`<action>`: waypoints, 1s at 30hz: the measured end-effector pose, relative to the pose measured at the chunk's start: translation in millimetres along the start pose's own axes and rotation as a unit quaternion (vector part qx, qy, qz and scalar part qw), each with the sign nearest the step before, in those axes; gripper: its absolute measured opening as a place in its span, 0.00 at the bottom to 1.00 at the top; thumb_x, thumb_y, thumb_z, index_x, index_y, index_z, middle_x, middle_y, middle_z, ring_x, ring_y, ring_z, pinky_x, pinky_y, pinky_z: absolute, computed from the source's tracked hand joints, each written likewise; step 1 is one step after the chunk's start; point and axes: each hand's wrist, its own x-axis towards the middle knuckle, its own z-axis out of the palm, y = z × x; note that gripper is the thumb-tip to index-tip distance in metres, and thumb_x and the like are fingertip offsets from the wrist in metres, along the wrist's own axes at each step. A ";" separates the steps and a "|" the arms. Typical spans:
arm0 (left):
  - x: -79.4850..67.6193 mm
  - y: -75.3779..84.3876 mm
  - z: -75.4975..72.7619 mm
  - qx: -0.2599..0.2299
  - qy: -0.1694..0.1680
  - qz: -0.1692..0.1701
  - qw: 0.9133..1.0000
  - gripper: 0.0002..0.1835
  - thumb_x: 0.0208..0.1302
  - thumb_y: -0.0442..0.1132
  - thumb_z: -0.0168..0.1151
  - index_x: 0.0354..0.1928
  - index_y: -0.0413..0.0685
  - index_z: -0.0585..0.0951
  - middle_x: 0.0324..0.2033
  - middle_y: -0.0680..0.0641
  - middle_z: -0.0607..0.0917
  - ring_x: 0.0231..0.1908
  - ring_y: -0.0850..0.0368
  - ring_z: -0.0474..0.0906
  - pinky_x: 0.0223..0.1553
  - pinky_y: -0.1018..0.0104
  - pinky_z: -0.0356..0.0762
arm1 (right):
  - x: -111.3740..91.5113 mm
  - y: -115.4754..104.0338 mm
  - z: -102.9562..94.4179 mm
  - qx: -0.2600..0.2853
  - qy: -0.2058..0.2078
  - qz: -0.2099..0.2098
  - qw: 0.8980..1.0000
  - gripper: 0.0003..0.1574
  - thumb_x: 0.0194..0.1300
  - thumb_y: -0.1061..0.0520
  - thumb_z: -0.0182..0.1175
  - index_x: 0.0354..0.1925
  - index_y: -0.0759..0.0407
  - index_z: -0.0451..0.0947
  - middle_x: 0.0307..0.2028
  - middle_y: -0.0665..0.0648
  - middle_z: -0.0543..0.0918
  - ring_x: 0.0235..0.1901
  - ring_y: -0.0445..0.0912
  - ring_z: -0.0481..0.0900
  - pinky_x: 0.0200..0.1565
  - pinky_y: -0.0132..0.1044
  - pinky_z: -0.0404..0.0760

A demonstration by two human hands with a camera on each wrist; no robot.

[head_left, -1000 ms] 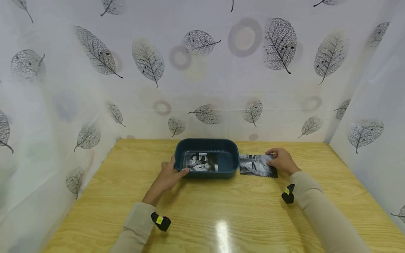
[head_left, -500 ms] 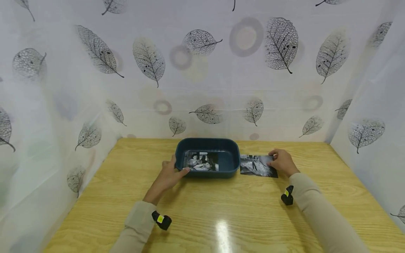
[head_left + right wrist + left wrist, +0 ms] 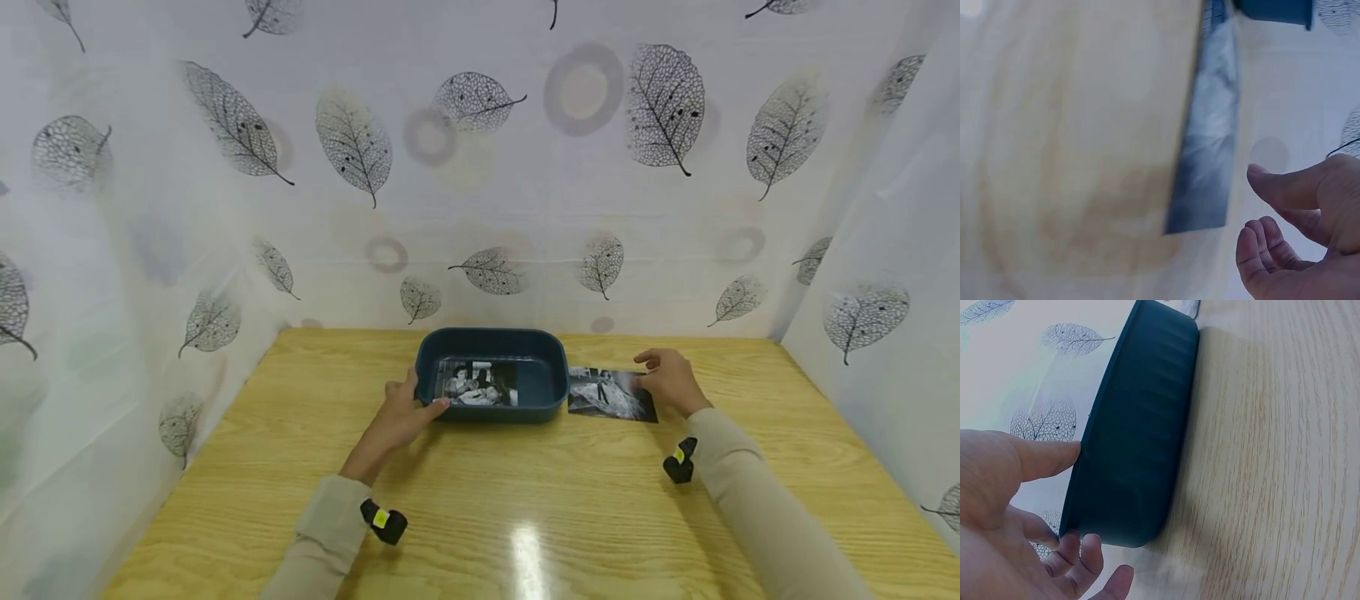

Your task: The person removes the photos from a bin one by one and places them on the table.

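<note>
A dark teal rectangular tub (image 3: 543, 379) sits toward the back of the table, with a black-and-white photo (image 3: 480, 385) lying inside on its left. My left hand (image 3: 393, 423) holds the tub's front left corner, thumb on the rim and fingers around the left end; the left wrist view shows the tub's outer wall (image 3: 1135, 425). Just right of the tub, a second black-and-white photo (image 3: 607, 395) lies on the table. My right hand (image 3: 671, 385) hovers by that photo's right end. In the right wrist view, bent fingers and thumb stand apart from the photo (image 3: 1207, 144), holding nothing.
The wooden table (image 3: 480, 500) reaches back to a white curtain (image 3: 517, 200) printed with leaves, which also hangs along both sides. Black camera mounts (image 3: 384, 521) sit at both sleeve cuffs.
Earlier my right hand's fingers were on the right end of the loose photo; now they have come off it. The left hand and the tub have stayed in place.
</note>
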 end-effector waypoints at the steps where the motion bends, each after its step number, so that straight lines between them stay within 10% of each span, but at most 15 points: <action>1: 0.1 0.1 -0.1 -0.004 -0.001 -0.003 1.000 0.50 0.73 0.51 0.60 0.81 0.41 0.39 0.74 0.27 0.44 0.73 0.27 0.51 0.69 0.34 0.54 | 0.8 -3.4 -1.2 0.010 0.002 -0.003 1.000 0.27 0.66 0.64 0.66 0.59 0.77 0.74 0.55 0.80 0.75 0.55 0.71 0.75 0.50 0.61 0.79; 16: -0.7 1.7 -0.4 -0.016 -0.008 -0.004 1.000 0.50 0.74 0.50 0.59 0.81 0.42 0.38 0.75 0.27 0.41 0.74 0.26 0.45 0.69 0.33 0.53 | 18.6 -105.5 4.7 0.059 0.055 -0.114 0.990 0.17 0.69 0.62 0.65 0.53 0.69 0.81 0.45 0.69 0.83 0.44 0.61 0.83 0.46 0.55 0.82; 30: -1.9 1.9 -2.0 0.002 -0.002 0.000 1.000 0.50 0.74 0.51 0.60 0.80 0.39 0.39 0.75 0.25 0.44 0.72 0.25 0.49 0.68 0.32 0.55 | 34.8 -156.2 70.6 -0.030 -0.087 -0.140 0.986 0.30 0.67 0.55 0.69 0.59 0.73 0.77 0.53 0.70 0.81 0.52 0.61 0.80 0.53 0.53 0.79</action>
